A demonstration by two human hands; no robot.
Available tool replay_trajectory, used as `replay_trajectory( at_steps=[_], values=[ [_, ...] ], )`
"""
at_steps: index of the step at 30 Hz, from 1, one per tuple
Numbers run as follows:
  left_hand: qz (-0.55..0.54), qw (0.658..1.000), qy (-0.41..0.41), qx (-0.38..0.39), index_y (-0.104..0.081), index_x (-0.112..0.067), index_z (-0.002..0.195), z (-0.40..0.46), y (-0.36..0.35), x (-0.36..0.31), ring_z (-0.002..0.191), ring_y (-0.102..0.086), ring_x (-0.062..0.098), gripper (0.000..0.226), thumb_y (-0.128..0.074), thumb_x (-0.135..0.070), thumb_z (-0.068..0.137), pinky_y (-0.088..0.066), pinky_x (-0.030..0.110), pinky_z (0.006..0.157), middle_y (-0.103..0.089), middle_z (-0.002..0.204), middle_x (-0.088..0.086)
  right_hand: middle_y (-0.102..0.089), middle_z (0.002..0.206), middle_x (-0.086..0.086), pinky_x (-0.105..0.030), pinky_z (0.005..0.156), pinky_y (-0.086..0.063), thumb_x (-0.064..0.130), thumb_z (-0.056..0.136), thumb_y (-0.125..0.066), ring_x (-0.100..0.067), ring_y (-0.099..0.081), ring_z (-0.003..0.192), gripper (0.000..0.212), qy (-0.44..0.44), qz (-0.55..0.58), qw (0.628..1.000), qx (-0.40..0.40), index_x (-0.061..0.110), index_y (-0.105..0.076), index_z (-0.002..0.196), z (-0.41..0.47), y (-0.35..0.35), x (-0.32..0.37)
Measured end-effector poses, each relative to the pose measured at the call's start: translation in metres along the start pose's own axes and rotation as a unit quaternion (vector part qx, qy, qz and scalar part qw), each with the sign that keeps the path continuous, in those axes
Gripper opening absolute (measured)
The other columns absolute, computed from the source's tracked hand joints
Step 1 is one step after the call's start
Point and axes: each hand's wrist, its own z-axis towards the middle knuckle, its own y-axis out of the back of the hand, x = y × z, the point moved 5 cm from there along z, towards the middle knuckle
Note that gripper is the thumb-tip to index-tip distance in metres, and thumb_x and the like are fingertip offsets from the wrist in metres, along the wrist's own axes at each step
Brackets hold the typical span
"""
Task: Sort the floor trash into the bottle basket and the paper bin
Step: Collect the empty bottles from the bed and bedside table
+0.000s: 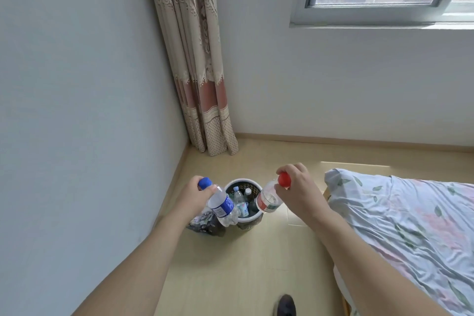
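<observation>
My left hand (pixel 193 196) holds a clear bottle with a blue cap and blue label (pixel 222 206) by its neck, hanging over the left rim of the bottle basket (pixel 245 220). My right hand (pixel 297 187) pinches the neck of a clear bottle with a red cap and red label (pixel 268 200) above the basket's right rim. The dark woven basket with a white rim stands on the floor and holds several clear bottles. Left of it, partly hidden behind the blue-cap bottle, sits the paper bin, a dark bag (pixel 206 223).
A bed with a floral sheet (pixel 410 226) fills the right side. A patterned curtain (pixel 202 84) hangs in the corner, with walls at left and behind. My dark shoe (pixel 286 305) is on the tan floor below the basket.
</observation>
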Motion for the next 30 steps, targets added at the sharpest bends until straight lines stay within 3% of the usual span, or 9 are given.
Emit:
replay_trajectory(
  at_steps=[5,9,13,16,19,26,30],
  values=[
    [0.014,1.0,0.019,0.003,-0.055,-0.017,0.107,0.082,-0.015,-0.021,0.08,-0.054,0.015,0.024,-0.064,-0.032,0.091,-0.045,0.026,0.067,-0.059,0.095,0.001,-0.048,0.112,0.002,-0.022,0.081,-0.043,0.014,0.085,-0.064,-0.019,-0.055,0.092,0.027,-0.007,-0.008,0.999,0.043,0.017,-0.061,0.111,0.095,-0.024,-0.024],
    [0.033,0.999,0.042,0.007,-0.054,-0.018,0.108,0.15,-0.022,-0.03,0.083,-0.055,0.014,0.023,-0.064,-0.031,0.091,-0.043,0.023,0.068,-0.06,0.097,0.0,-0.048,0.112,0.002,-0.027,0.081,-0.047,0.016,0.086,-0.063,-0.021,-0.057,0.093,0.027,-0.009,-0.02,0.996,0.088,0.017,-0.059,0.113,0.173,-0.052,-0.043],
    [0.041,0.997,0.067,0.022,-0.053,-0.026,0.107,0.221,-0.036,-0.024,0.09,-0.06,0.019,0.022,-0.063,-0.036,0.09,-0.051,0.036,0.079,-0.061,0.098,-0.003,-0.048,0.114,0.002,-0.03,0.08,-0.05,0.017,0.087,-0.059,-0.022,-0.059,0.092,0.028,-0.008,-0.046,0.988,0.145,0.02,-0.057,0.114,0.244,-0.097,-0.066],
    [0.047,0.994,0.088,0.052,-0.052,-0.03,0.106,0.274,-0.059,-0.002,0.08,-0.056,0.016,0.021,-0.062,-0.039,0.09,-0.049,0.034,0.072,-0.059,0.094,-0.004,-0.048,0.114,0.001,-0.029,0.079,-0.05,0.014,0.089,-0.057,-0.022,-0.059,0.091,0.027,-0.02,-0.074,0.979,0.191,0.019,-0.056,0.115,0.286,-0.145,-0.091],
    [0.066,0.99,0.1,0.077,-0.053,-0.026,0.109,0.341,-0.095,0.042,0.073,-0.051,0.011,0.022,-0.061,-0.038,0.092,-0.04,0.026,0.063,-0.059,0.091,-0.003,-0.047,0.115,-0.001,-0.033,0.08,-0.051,0.012,0.09,-0.055,-0.024,-0.058,0.09,0.027,-0.04,-0.09,0.968,0.23,0.017,-0.056,0.116,0.326,-0.213,-0.132],
    [0.047,0.976,0.169,0.128,-0.051,-0.028,0.112,0.463,-0.216,0.226,0.091,-0.057,0.01,0.023,-0.061,-0.036,0.093,-0.046,0.029,0.074,-0.06,0.099,-0.007,-0.045,0.118,-0.001,-0.027,0.071,-0.042,0.013,0.092,-0.051,-0.021,-0.05,0.085,0.028,-0.071,-0.144,0.94,0.301,0.015,-0.053,0.119,0.374,-0.401,-0.275],
    [0.065,0.97,0.189,0.14,-0.051,-0.029,0.11,0.49,-0.264,0.302,0.091,-0.059,0.015,0.022,-0.06,-0.039,0.092,-0.049,0.037,0.083,-0.061,0.097,-0.006,-0.046,0.118,-0.003,-0.037,0.078,-0.05,0.013,0.089,-0.052,-0.027,-0.058,0.094,0.031,-0.079,-0.178,0.92,0.339,0.015,-0.052,0.12,0.37,-0.479,-0.334]
  ],
)
